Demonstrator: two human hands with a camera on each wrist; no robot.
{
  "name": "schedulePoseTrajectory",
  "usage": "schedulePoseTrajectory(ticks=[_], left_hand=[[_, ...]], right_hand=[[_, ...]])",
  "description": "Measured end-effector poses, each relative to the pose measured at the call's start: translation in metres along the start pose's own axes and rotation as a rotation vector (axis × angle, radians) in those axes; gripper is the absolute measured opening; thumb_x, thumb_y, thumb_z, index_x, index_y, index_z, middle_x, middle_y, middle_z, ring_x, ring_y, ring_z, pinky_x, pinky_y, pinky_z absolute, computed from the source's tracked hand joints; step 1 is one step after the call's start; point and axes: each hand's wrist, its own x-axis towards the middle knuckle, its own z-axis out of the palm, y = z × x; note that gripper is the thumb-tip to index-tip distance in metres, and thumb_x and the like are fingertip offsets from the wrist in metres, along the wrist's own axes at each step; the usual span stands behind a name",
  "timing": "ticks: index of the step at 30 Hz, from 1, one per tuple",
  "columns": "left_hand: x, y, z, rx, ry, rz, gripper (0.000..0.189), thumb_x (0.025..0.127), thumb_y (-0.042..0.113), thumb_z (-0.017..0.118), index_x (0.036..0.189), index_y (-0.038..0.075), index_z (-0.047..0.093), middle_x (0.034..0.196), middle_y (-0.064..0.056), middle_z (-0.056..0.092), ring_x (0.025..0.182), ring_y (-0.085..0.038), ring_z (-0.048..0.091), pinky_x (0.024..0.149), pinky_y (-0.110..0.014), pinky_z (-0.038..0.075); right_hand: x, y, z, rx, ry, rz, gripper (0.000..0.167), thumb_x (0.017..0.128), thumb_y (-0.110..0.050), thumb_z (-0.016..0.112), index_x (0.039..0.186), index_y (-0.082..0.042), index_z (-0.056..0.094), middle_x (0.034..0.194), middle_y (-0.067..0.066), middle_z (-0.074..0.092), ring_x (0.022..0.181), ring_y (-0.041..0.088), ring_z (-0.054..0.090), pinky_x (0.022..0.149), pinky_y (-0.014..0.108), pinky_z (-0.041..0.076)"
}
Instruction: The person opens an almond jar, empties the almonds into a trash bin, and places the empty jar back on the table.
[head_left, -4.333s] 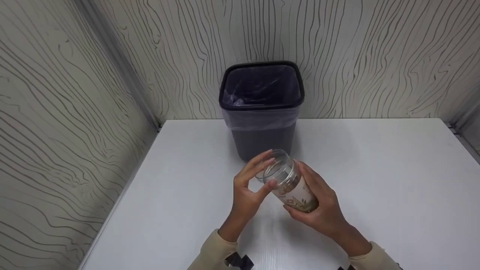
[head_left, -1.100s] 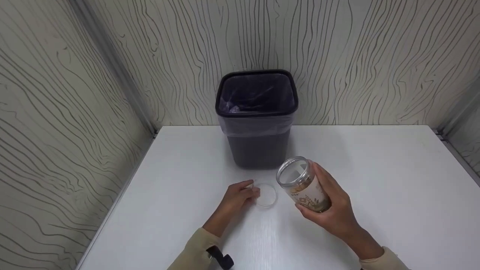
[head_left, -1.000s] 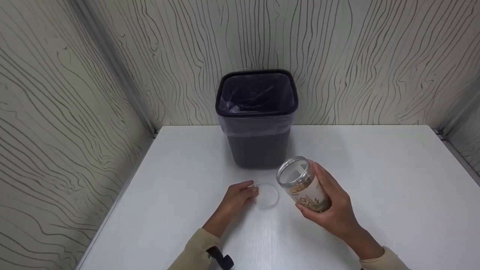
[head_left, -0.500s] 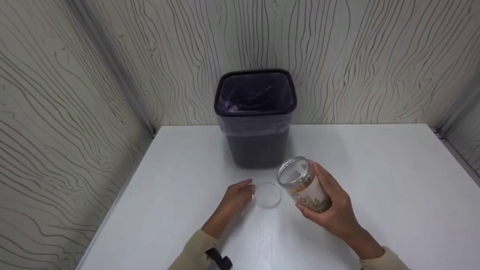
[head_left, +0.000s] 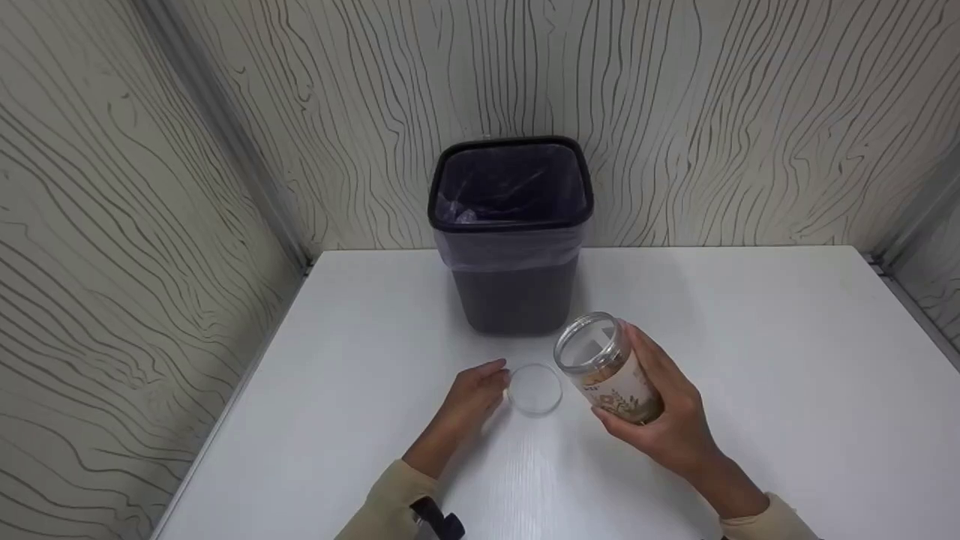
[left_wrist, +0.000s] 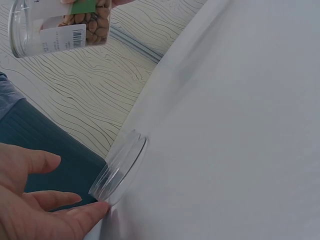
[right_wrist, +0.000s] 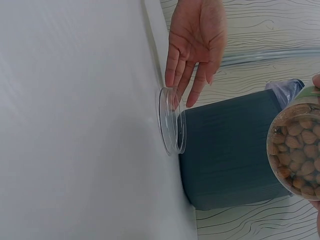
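My right hand (head_left: 667, 409) grips a clear jar (head_left: 611, 382) with a flowered label, tilted with its uncovered mouth to the upper left. Brown almond-like nuts (right_wrist: 299, 152) show through its base in the right wrist view. On the table lies a clear round lid (head_left: 535, 389), its rim flat on the surface. My left hand (head_left: 472, 394) is at the lid's left edge, with fingers extended; in the left wrist view a fingertip (left_wrist: 103, 206) touches or nearly touches the lid (left_wrist: 120, 165). Its thumb stands apart from the lid.
A dark bin (head_left: 517, 292) with a plastic liner stands behind the lid and jar, near the back wall. Some crumpled clear plastic (head_left: 466, 216) shows inside it. The white table (head_left: 360, 360) meets patterned panels at the back and left.
The lid came off the jar and was laid on the table by my left hand. Over the last second the fingers have drawn slightly left off the lid. The jar has stayed tilted in my right hand.
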Motion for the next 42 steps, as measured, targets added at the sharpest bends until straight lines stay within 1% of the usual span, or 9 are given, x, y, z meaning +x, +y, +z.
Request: schedulePoseTrajectory(ticks=[7, 14, 20, 24, 28, 33, 36, 38, 42], left_hand=[[0.0, 0.001, -0.001, -0.005, 0.01, 0.009, 0.058, 0.104, 0.019, 0.053, 0.149, -0.015, 0.037, 0.151, -0.035, 0.039, 0.143, -0.045, 0.038, 0.116, -0.051, 0.032], [0.001, 0.003, -0.002, 0.0, 0.057, 0.015, 0.057, 0.102, 0.016, 0.055, 0.148, -0.014, 0.039, 0.147, -0.036, 0.044, 0.139, -0.045, 0.043, 0.115, -0.054, 0.034], [0.005, 0.005, -0.002, 0.118, 0.109, 0.014, 0.053, 0.103, 0.018, 0.055, 0.148, -0.006, 0.045, 0.144, -0.029, 0.052, 0.135, -0.04, 0.05, 0.111, -0.051, 0.042], [0.008, 0.011, -0.005, 0.144, 0.167, 0.037, 0.049, 0.103, 0.019, 0.055, 0.147, -0.003, 0.049, 0.142, -0.026, 0.055, 0.134, -0.039, 0.052, 0.107, -0.052, 0.046], [0.007, 0.025, -0.008, 0.132, 0.24, 0.123, 0.045, 0.103, 0.018, 0.054, 0.143, -0.003, 0.054, 0.14, -0.024, 0.058, 0.129, -0.036, 0.057, 0.103, -0.052, 0.049], [0.009, 0.037, -0.016, 0.135, 0.351, 0.271, 0.039, 0.105, 0.022, 0.054, 0.138, 0.001, 0.06, 0.136, -0.019, 0.062, 0.126, -0.03, 0.06, 0.102, -0.052, 0.049], [0.012, 0.04, -0.023, 0.125, 0.408, 0.355, 0.037, 0.106, 0.023, 0.054, 0.135, 0.001, 0.062, 0.134, -0.019, 0.063, 0.125, -0.031, 0.061, 0.1, -0.051, 0.05], [0.013, 0.046, -0.025, 0.121, 0.449, 0.402, 0.035, 0.106, 0.022, 0.055, 0.132, 0.001, 0.063, 0.132, -0.018, 0.064, 0.124, -0.031, 0.061, 0.098, -0.047, 0.051], [0.017, 0.061, -0.029, 0.125, 0.533, 0.481, 0.031, 0.106, 0.019, 0.055, 0.131, 0.003, 0.065, 0.131, -0.013, 0.066, 0.122, -0.026, 0.063, 0.101, -0.042, 0.051]], right_hand=[[0.004, -0.001, 0.001, 0.004, 0.0, -0.012, 0.111, 0.049, 0.004, 0.093, 0.146, 0.014, 0.041, 0.146, 0.032, 0.048, 0.135, 0.012, 0.049, 0.109, 0.02, 0.039], [0.004, 0.005, 0.003, 0.001, -0.012, -0.011, 0.112, 0.049, 0.003, 0.095, 0.147, 0.014, 0.04, 0.147, 0.03, 0.048, 0.136, 0.012, 0.048, 0.11, 0.02, 0.038], [0.005, 0.009, 0.004, -0.002, -0.019, -0.015, 0.113, 0.049, 0.002, 0.095, 0.147, 0.013, 0.04, 0.147, 0.029, 0.048, 0.135, 0.012, 0.049, 0.109, 0.019, 0.039], [0.008, 0.013, 0.005, -0.007, -0.031, -0.019, 0.113, 0.05, 0.001, 0.096, 0.147, 0.012, 0.041, 0.148, 0.028, 0.048, 0.134, 0.012, 0.049, 0.108, 0.018, 0.039], [0.011, 0.014, 0.003, -0.007, -0.03, -0.028, 0.112, 0.049, 0.002, 0.095, 0.147, 0.012, 0.041, 0.147, 0.028, 0.048, 0.132, 0.012, 0.05, 0.107, 0.018, 0.039], [0.014, 0.013, 0.001, -0.014, -0.032, -0.031, 0.112, 0.049, 0.002, 0.095, 0.147, 0.012, 0.041, 0.147, 0.028, 0.048, 0.132, 0.012, 0.05, 0.107, 0.018, 0.039], [0.014, 0.008, -0.001, -0.024, -0.037, -0.025, 0.112, 0.049, 0.003, 0.095, 0.147, 0.012, 0.041, 0.147, 0.029, 0.048, 0.133, 0.011, 0.049, 0.108, 0.018, 0.039], [0.014, 0.005, -0.003, -0.029, -0.036, -0.022, 0.112, 0.049, 0.003, 0.095, 0.147, 0.012, 0.042, 0.147, 0.029, 0.048, 0.134, 0.011, 0.048, 0.108, 0.018, 0.038], [0.015, 0.004, -0.008, -0.044, -0.03, -0.028, 0.111, 0.048, 0.003, 0.094, 0.146, 0.013, 0.042, 0.146, 0.03, 0.049, 0.134, 0.01, 0.049, 0.108, 0.017, 0.038]])
